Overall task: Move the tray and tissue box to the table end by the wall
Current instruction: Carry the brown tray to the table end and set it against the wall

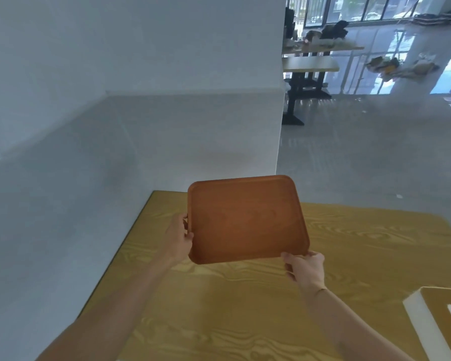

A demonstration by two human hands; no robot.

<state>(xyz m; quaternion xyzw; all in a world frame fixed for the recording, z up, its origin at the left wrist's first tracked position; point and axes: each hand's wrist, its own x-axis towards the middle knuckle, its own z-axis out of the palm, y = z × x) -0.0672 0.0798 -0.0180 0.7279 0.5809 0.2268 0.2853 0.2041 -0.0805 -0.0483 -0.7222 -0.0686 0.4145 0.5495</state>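
A brown rectangular tray is held in the air above the far part of the yellow wood-grain table, tilted a little. My left hand grips the tray's left edge. My right hand grips its near right corner. The tray carries nothing. A tissue box, white with a yellow top and a slot, sits at the table's near right, partly cut off by the frame edge.
A grey-white wall runs along the table's left side and far end. Its corner ends near the table's far edge. Beyond lies an open tiled floor with other tables and clutter far off.
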